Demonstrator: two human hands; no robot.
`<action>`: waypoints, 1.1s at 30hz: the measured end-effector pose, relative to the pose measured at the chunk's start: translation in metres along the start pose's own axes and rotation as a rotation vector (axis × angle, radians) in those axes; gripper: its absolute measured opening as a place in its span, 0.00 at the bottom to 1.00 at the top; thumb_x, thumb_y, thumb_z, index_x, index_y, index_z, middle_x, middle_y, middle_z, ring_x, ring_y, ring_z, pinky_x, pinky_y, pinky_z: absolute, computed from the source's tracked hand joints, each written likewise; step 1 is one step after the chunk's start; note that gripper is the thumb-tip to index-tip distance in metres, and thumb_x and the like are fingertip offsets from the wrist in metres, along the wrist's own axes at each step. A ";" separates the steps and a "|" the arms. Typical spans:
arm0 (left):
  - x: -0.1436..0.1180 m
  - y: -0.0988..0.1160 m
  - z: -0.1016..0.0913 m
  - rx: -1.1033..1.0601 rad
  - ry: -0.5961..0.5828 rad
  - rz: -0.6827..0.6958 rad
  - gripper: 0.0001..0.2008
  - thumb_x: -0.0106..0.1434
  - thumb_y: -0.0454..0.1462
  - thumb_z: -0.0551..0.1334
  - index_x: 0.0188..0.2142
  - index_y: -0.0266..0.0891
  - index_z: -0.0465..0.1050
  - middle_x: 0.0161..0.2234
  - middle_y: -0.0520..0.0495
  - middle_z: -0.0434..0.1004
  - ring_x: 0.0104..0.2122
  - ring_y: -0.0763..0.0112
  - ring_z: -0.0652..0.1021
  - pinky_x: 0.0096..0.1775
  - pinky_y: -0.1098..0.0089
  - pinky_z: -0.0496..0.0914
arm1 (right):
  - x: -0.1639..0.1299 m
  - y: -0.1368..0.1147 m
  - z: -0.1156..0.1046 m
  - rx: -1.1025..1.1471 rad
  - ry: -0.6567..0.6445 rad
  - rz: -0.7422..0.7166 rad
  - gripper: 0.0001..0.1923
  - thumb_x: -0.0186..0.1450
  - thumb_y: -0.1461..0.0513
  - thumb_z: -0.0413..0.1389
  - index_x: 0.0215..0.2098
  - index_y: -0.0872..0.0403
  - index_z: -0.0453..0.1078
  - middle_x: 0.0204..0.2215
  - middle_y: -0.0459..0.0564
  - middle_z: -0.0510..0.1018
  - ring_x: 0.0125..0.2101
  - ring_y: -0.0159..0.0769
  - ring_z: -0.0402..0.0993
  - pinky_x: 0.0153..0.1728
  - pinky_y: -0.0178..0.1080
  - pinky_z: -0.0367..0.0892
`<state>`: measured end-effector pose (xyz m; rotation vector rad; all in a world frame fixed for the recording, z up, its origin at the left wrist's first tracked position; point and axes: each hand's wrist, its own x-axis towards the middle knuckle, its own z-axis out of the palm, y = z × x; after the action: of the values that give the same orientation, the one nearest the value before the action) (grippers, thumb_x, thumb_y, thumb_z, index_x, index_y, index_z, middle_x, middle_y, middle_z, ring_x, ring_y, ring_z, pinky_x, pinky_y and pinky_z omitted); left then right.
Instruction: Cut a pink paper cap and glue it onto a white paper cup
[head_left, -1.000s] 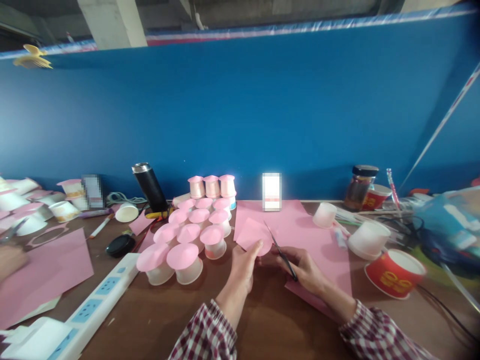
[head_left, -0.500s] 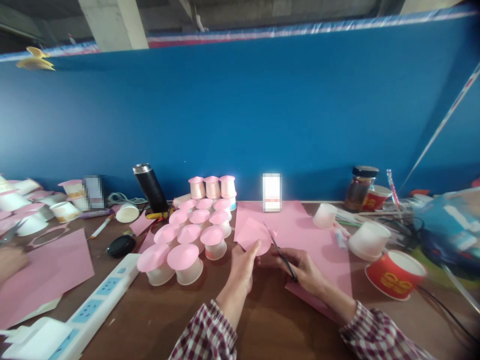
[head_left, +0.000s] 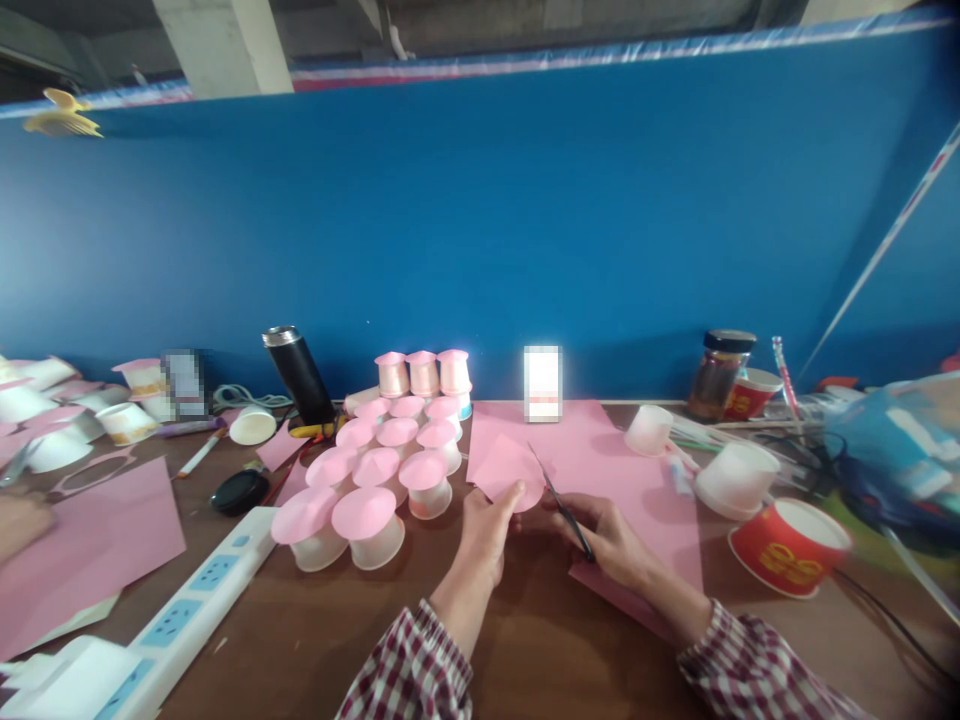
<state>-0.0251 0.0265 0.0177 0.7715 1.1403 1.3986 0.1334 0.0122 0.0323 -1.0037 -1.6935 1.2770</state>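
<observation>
The left hand (head_left: 486,530) pinches a pink paper piece (head_left: 508,468) by its lower edge, fingers clenched on it, holding it just above the counter (head_left: 315,630) over a larger pink sheet (head_left: 637,480). The right hand (head_left: 611,540) grips black scissors (head_left: 564,505), fingers closed through the handles, blades angled up to the piece's right edge. Just left stand pink-topped cups (head_left: 375,480), and a red cup (head_left: 787,545) lies on its side to the right.
</observation>
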 end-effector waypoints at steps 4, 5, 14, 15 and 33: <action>0.000 -0.001 0.000 -0.010 -0.016 -0.003 0.16 0.46 0.42 0.70 0.27 0.30 0.73 0.18 0.50 0.69 0.17 0.79 0.66 0.19 0.76 0.60 | -0.001 -0.003 0.000 -0.004 -0.014 -0.010 0.23 0.62 0.50 0.54 0.46 0.59 0.74 0.27 0.51 0.77 0.25 0.32 0.68 0.23 0.32 0.63; 0.000 -0.001 0.000 -0.014 -0.020 -0.001 0.16 0.46 0.42 0.70 0.27 0.30 0.73 0.18 0.50 0.69 0.17 0.79 0.66 0.19 0.76 0.60 | -0.001 -0.003 0.000 -0.004 -0.014 -0.010 0.23 0.62 0.50 0.54 0.46 0.58 0.74 0.28 0.51 0.77 0.24 0.31 0.68 0.23 0.32 0.63; 0.000 -0.002 -0.001 -0.016 -0.020 0.008 0.16 0.45 0.43 0.70 0.26 0.30 0.73 0.18 0.50 0.70 0.17 0.79 0.66 0.18 0.76 0.60 | 0.000 0.003 -0.001 -0.006 -0.011 -0.014 0.20 0.63 0.53 0.55 0.46 0.57 0.73 0.25 0.48 0.76 0.20 0.27 0.63 0.20 0.30 0.58; 0.000 -0.003 -0.001 -0.017 -0.021 0.008 0.16 0.45 0.43 0.70 0.26 0.31 0.73 0.18 0.50 0.70 0.17 0.79 0.66 0.18 0.76 0.60 | 0.000 0.003 -0.001 -0.003 -0.016 -0.016 0.19 0.62 0.53 0.55 0.46 0.57 0.73 0.25 0.48 0.76 0.21 0.28 0.64 0.20 0.30 0.59; -0.001 0.000 -0.001 -0.025 -0.002 -0.003 0.16 0.45 0.42 0.70 0.27 0.31 0.73 0.18 0.51 0.70 0.16 0.79 0.65 0.18 0.76 0.59 | 0.001 0.005 -0.002 -0.020 -0.006 -0.031 0.20 0.62 0.52 0.56 0.45 0.57 0.74 0.20 0.46 0.72 0.18 0.26 0.59 0.18 0.30 0.57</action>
<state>-0.0265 0.0257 0.0176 0.7532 1.1200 1.4072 0.1354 0.0144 0.0276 -0.9824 -1.7229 1.2472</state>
